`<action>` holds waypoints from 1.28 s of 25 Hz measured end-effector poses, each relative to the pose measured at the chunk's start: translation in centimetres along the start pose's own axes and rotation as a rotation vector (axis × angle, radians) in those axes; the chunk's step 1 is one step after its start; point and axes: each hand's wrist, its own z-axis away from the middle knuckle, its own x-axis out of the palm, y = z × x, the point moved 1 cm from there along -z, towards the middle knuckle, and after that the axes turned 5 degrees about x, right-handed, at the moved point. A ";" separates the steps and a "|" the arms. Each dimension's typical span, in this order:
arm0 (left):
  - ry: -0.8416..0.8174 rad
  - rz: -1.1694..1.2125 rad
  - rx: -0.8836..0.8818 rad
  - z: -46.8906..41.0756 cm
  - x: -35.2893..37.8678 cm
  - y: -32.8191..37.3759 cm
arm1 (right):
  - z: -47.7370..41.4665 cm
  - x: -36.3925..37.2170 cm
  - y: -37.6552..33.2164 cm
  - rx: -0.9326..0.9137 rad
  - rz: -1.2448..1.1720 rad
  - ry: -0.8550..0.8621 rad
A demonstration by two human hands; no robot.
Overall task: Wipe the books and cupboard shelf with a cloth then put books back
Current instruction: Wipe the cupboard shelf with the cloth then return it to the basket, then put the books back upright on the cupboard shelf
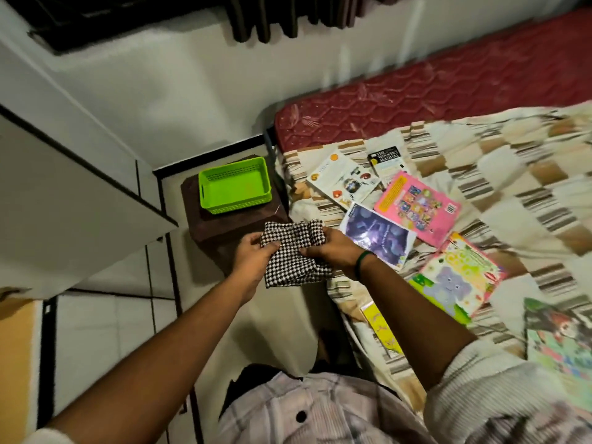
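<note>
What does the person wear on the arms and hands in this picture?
Both forearms are bare. The right sleeve, pale and ribbed with faint checks, ends near the elbow. A dark green band circles the right wrist. The left hand and right hand wear no gloves.

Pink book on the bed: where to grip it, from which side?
Probably its far right edge, coming in from the right. The pink book lies flat on the bedspread; that edge is bare, while the purple book and the elephant book crowd its near sides.
</note>
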 end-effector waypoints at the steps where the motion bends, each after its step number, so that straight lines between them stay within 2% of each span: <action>1: -0.041 -0.008 -0.048 -0.5 1.4 -0.1 | 0.1 -1.1 0.3 0.001 -0.043 0.029; 3: -0.117 -0.055 -0.173 -1.0 3.0 -0.5 | 0.1 -2.3 0.6 -0.003 -0.114 0.090; 6: -0.114 -0.091 -0.239 -2.7 2.9 -1.1 | -1.6 -2.4 0.5 0.005 -0.149 0.119; 13: 0.050 -0.063 -0.161 -11.5 -3.6 0.2 | -11.0 3.3 -3.1 0.094 0.041 0.004; 17: 0.132 -0.079 -0.180 -19.1 -6.8 1.1 | -17.3 7.2 -6.8 0.141 0.176 0.052; 21: 0.243 -0.054 -0.131 -27.6 -9.0 4.0 | -25.4 9.9 -10.8 0.135 0.076 0.096; 23: 0.248 -0.186 -0.136 -31.2 -10.5 5.1 | -28.8 10.2 -11.5 0.113 0.141 0.097; 25: 0.190 -0.542 -0.158 -33.4 -11.8 4.9 | -30.9 9.2 -11.2 0.139 0.379 0.111; 27: 0.059 -0.835 -0.090 -34.1 -11.3 4.5 | -31.7 7.7 -10.1 0.186 0.562 0.100; 29: -0.110 -1.002 0.075 -34.0 -9.5 3.8 | -32.0 6.3 -8.4 0.237 0.645 0.098; 32: -0.456 -1.222 0.303 -33.7 -5.6 2.3 | -31.6 4.8 -5.6 0.294 0.776 0.040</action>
